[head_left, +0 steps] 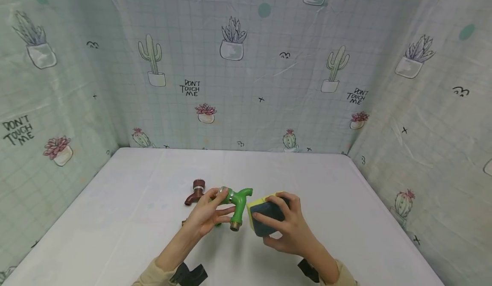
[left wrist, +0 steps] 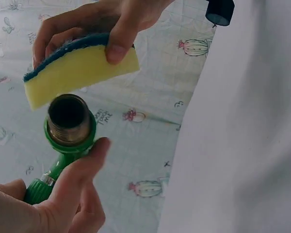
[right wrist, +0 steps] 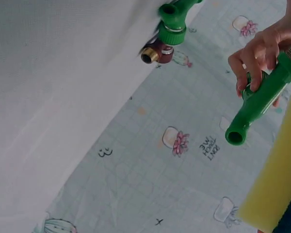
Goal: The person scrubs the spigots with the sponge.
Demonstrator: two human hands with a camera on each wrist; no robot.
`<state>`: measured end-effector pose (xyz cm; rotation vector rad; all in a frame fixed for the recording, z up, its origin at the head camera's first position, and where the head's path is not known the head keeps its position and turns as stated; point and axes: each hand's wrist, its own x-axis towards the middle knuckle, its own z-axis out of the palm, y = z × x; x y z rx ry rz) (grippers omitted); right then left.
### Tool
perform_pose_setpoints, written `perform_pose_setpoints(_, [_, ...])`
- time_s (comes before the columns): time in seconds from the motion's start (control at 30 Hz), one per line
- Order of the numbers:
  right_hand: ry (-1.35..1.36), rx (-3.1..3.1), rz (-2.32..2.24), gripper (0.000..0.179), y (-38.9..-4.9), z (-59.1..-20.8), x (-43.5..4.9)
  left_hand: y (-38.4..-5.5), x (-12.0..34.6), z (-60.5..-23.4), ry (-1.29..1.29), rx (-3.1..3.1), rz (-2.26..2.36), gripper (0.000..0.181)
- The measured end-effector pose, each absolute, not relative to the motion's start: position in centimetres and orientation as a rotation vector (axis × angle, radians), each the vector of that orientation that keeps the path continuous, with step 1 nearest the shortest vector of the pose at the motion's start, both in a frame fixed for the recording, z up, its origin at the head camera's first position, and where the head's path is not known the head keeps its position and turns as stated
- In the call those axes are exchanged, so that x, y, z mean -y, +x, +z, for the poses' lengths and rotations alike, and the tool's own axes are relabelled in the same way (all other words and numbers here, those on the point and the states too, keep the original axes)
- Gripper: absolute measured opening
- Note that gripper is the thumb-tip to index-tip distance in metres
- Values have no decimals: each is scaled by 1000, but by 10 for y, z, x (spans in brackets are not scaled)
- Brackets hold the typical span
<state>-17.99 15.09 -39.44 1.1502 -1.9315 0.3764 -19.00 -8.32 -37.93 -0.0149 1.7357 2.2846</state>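
My left hand (head_left: 205, 215) pinches a green plastic tap (head_left: 239, 200) by its knob end, above the table. The tap's brass threaded inlet (left wrist: 69, 121) points toward the left wrist camera. In my right hand (head_left: 292, 230) is a sponge (head_left: 267, 216), yellow on one side with a dark blue scouring layer on the other. Its yellow face is turned to the tap, close beside it; I cannot tell whether they touch. Behind my left hand a dark red tap (head_left: 198, 187) lies on the table. A second green tap (right wrist: 172, 24) lies near it, mostly hidden in the head view.
The white table (head_left: 127, 217) is bounded by a cactus-print cloth (head_left: 261, 81) at the back and both sides. Black straps with cameras, such as the left wrist mount (head_left: 191, 275), sit at both wrists.
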Motion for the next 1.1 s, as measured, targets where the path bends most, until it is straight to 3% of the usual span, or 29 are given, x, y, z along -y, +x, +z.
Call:
perform_pose_setpoints(0.1, [1104,2015,413,42,-184,-392,-153,-190,82,-382,46,-1649,2242,47])
perform_pose_setpoints(0.3, [1032,2140,416,49,-186,-395,-156,-190,84,-387,207,-1553,2099,71])
perform_pose_setpoints(0.43, [1002,2130,403,49,-185,-399,-155,-192,84,-388,185,-1570,2054,80])
perform_pose_setpoints(0.57, [987,2148,417,50,-183,-400,-156,-192,80,-387,116,-1707,2055,72])
perform_pose_setpoints(0.77, [878,2214,622,49,-186,-395,-165,-192,82,-385,-14,-1789,2084,73])
perform_pose_setpoints(1.1, [920,2300,983,63,-175,-393,-159,-198,87,-387,156,-1500,2185,55])
